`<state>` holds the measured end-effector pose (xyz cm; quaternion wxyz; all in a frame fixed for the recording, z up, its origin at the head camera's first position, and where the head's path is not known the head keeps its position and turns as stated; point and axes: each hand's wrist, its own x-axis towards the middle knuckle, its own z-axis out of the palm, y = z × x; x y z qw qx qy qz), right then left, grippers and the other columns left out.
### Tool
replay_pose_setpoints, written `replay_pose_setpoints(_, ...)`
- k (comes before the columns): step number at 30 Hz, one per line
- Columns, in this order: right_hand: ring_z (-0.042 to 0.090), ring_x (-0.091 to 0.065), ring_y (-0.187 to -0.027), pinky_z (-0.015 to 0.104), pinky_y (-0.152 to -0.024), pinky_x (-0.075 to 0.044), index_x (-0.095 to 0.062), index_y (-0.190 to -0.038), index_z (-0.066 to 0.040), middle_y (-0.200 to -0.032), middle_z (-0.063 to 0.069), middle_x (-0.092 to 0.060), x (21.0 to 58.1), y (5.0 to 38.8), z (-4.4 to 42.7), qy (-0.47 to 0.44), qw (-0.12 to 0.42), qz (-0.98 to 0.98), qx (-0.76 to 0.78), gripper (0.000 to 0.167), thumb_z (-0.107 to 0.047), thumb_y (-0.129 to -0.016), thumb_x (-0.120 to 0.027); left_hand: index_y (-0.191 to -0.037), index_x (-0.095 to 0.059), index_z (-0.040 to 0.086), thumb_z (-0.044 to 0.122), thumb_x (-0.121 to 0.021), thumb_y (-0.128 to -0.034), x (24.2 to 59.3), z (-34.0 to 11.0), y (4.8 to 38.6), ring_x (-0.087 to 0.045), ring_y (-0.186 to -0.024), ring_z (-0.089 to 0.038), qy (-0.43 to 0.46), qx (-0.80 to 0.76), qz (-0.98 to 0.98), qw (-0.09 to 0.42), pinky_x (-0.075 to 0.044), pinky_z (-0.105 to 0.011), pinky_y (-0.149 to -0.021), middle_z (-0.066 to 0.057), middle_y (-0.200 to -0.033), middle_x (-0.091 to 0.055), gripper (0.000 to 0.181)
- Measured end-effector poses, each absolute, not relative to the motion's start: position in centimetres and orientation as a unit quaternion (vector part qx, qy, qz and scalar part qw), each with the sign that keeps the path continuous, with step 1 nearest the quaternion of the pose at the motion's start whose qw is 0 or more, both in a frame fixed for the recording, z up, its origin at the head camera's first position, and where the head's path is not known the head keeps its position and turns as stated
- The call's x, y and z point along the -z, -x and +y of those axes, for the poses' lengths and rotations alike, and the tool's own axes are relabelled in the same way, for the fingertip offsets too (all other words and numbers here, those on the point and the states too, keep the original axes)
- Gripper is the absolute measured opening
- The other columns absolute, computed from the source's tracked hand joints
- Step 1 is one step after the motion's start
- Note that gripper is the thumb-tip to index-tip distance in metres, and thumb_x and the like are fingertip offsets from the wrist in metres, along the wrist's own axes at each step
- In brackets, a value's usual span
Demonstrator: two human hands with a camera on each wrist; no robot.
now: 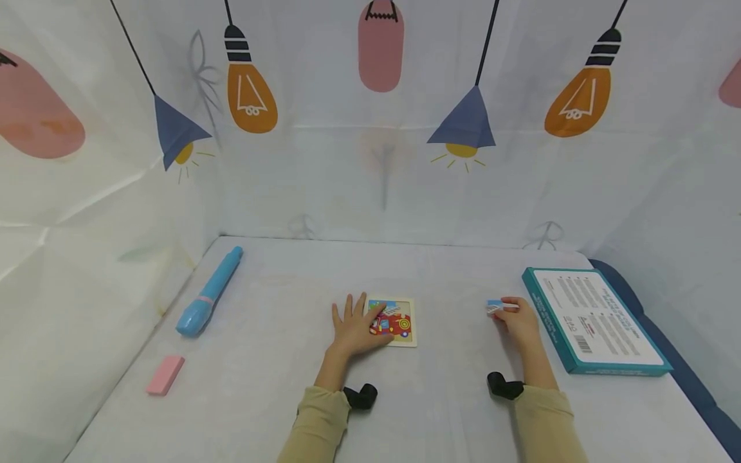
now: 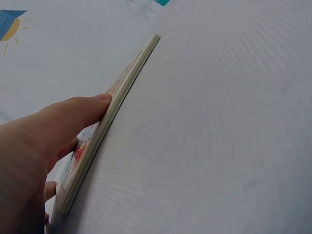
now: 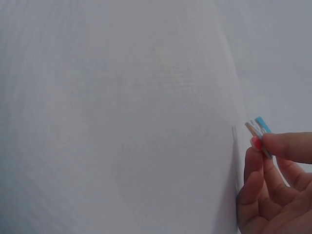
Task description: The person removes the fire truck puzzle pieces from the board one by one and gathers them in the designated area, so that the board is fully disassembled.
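Observation:
A small wooden-framed picture puzzle (image 1: 405, 325) with a red vehicle lies flat on the table, its edge (image 2: 109, 114) facing the left wrist view. Over its left part rests the left hand (image 1: 354, 331), fingers spread; the thumb (image 2: 73, 114) touches the frame's edge. Part of the picture is hidden under that hand. To the right, the right hand (image 1: 521, 323) pinches a small blue and white puzzle piece (image 1: 494, 307) between thumb and fingers, apart from the puzzle. The right wrist view shows the piece (image 3: 262, 127) tilted in the fingertips.
A teal-edged box (image 1: 599, 321) lies right of the right hand. On the left are a blue pen-like device (image 1: 210, 292) and a pink block (image 1: 165, 375). A printed cloth wall (image 1: 324, 180) stands behind the white table (image 1: 260, 411).

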<state>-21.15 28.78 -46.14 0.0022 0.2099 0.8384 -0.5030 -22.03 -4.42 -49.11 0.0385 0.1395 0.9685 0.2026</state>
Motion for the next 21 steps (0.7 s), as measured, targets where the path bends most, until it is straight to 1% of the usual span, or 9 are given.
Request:
replay_pose_setpoints(5, 0.019, -0.057, -0.086, 0.018, -0.064, -0.044, -0.038, -0.129, 0.007, -0.112, 0.024, -0.051, 45.91, 21.03, 29.39, -0.215, 0.017, 0.836, 0.504, 0.042, -0.008, -0.091, -0.050, -0.139, -0.042, 0.031, 0.061, -0.062, -0.0738, 48.98, -4.46, 22.00, -0.009, -0.138, -0.041, -0.140, -0.204, 0.968, 0.040, 0.002, -0.064, -0.104, -0.013, -0.151, -0.021, 0.075)
replay_pose_setpoints(10, 0.023, -0.057, -0.088, 0.021, -0.066, -0.044, -0.038, -0.130, 0.007, -0.112, 0.025, -0.050, 45.75, 20.88, 29.63, -0.229, 0.024, 0.840, 0.491, 0.042, -0.009, -0.092, -0.048, -0.139, -0.042, 0.030, 0.062, -0.062, -0.0736, 49.02, -4.49, 21.93, -0.009, -0.138, -0.041, -0.140, -0.203, 0.968, 0.041, 0.001, -0.065, -0.103, -0.014, -0.151, -0.021, 0.075)
replay_pose_setpoints(13, 0.028, -0.056, -0.089, 0.027, -0.067, -0.045, -0.041, -0.127, 0.008, -0.111, 0.026, -0.050, 45.81, 20.84, 29.62, -0.237, 0.010, 0.855, 0.461, 0.041, -0.008, -0.090, -0.049, -0.139, -0.041, 0.031, 0.062, -0.062, -0.0739, 49.06, -4.49, 21.94, -0.008, -0.139, -0.041, -0.138, -0.201, 0.969, 0.044, 0.001, -0.064, -0.104, -0.013, -0.152, -0.020, 0.075)
replay_pose_setpoints(15, 0.032, -0.055, -0.091, 0.033, -0.070, -0.047, -0.042, -0.127, 0.009, -0.111, 0.027, -0.050, 45.94, 20.87, 29.58, -0.244, 0.002, 0.865, 0.438, 0.042, -0.007, -0.089, -0.050, -0.140, -0.041, 0.031, 0.062, -0.061, -0.0741, 49.09, -4.50, 21.93, -0.008, -0.139, -0.041, -0.138, -0.200, 0.969, 0.045, 0.001, -0.064, -0.104, -0.013, -0.152, -0.020, 0.075)
replay_pose_setpoints(17, 0.035, -0.052, -0.093, 0.038, -0.073, -0.046, -0.041, -0.128, 0.009, -0.111, 0.029, -0.050, 46.05, 20.98, 29.54, -0.253, -0.002, 0.875, 0.413, 0.044, -0.007, -0.088, -0.052, -0.139, -0.041, 0.031, 0.062, -0.061, -0.0741, 49.06, -4.50, 21.94, -0.008, -0.139, -0.041, -0.138, -0.202, 0.969, 0.045, 0.002, -0.064, -0.104, -0.013, -0.152, -0.020, 0.075)
replay_pose_setpoints(21, 0.038, -0.047, -0.097, 0.046, -0.080, -0.043, -0.037, -0.130, 0.008, -0.117, 0.031, -0.047, 46.10, 21.35, 29.44, -0.269, -0.002, 0.888, 0.374, 0.050, -0.006, -0.086, -0.054, -0.140, -0.041, 0.031, 0.062, -0.061, -0.0745, 48.90, -4.48, 21.91, -0.007, -0.139, -0.040, -0.138, -0.208, 0.967, 0.048, 0.003, -0.064, -0.104, -0.013, -0.152, -0.019, 0.075)
